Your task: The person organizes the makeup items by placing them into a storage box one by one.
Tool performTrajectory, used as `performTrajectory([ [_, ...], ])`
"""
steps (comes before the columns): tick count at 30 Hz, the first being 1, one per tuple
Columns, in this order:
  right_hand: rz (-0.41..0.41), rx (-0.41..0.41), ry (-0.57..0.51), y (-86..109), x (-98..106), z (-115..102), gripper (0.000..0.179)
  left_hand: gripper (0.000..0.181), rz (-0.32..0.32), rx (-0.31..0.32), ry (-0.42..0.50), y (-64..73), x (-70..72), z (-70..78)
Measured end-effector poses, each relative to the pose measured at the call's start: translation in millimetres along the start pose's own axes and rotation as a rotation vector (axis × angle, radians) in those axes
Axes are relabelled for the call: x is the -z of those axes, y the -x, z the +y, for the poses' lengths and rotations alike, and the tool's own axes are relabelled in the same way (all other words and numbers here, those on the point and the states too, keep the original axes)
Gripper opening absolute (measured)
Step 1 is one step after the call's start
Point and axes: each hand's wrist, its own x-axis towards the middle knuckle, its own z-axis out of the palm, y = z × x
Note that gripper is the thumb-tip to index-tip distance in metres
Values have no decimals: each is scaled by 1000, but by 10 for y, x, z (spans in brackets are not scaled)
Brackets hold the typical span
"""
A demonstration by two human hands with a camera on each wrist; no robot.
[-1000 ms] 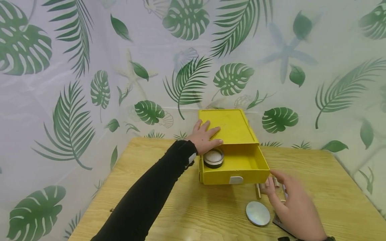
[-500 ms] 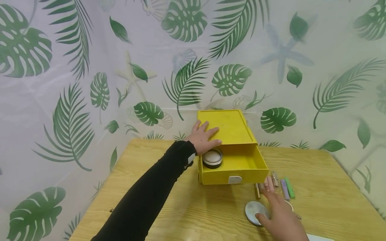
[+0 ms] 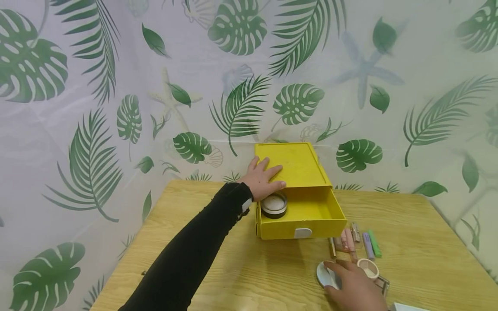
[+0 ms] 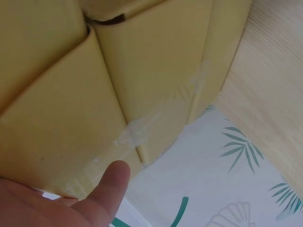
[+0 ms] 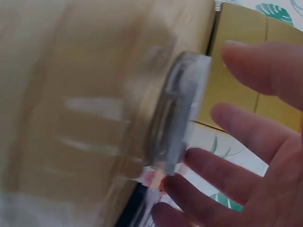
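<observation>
My left hand (image 3: 262, 180) rests with spread fingers on top of a yellow drawer box (image 3: 295, 162), at its left side. The box's drawer (image 3: 317, 209) is pulled out and holds a round black-and-silver container with a pale top (image 3: 274, 204). In the left wrist view the thumb (image 4: 111, 182) lies against the box's wall. Lower right, my right hand (image 3: 355, 289) reaches over a round silvery disc (image 3: 324, 276) on the table. In the right wrist view, its spread fingers surround the disc (image 5: 184, 113); the thumb (image 5: 251, 66) is apart from it.
On the wooden table (image 3: 218, 268), right of the drawer, lie several small tubes, including a purple tube (image 3: 368, 245) and a green tube (image 3: 375, 243). A round cream-coloured compact (image 3: 368, 268) sits beside the right hand. The leaf-patterned covering (image 3: 186, 86) rises behind.
My right hand has moved from the drawer's front right corner down and left to the silvery disc, uncovering the small tubes. The left hand stays on the box.
</observation>
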Motion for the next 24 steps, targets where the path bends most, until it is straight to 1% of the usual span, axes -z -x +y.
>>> performTrajectory([
  [4,-6,-24,35,12,-13,6,48,62,-4,-11,0,-18,-6,25],
  [8,11,-22,41,-30,-16,-39,44,63,1,-15,-9,-25,-1,23],
  [13,16,-41,54,-92,-32,-120,46,63,-3,-11,-8,-15,1,6],
  [19,9,-99,89,-112,-85,-155,49,63,-4,-20,3,-13,-13,6],
  [24,39,-81,141,-111,-110,-161,45,63,3,-15,-2,-10,-19,19],
])
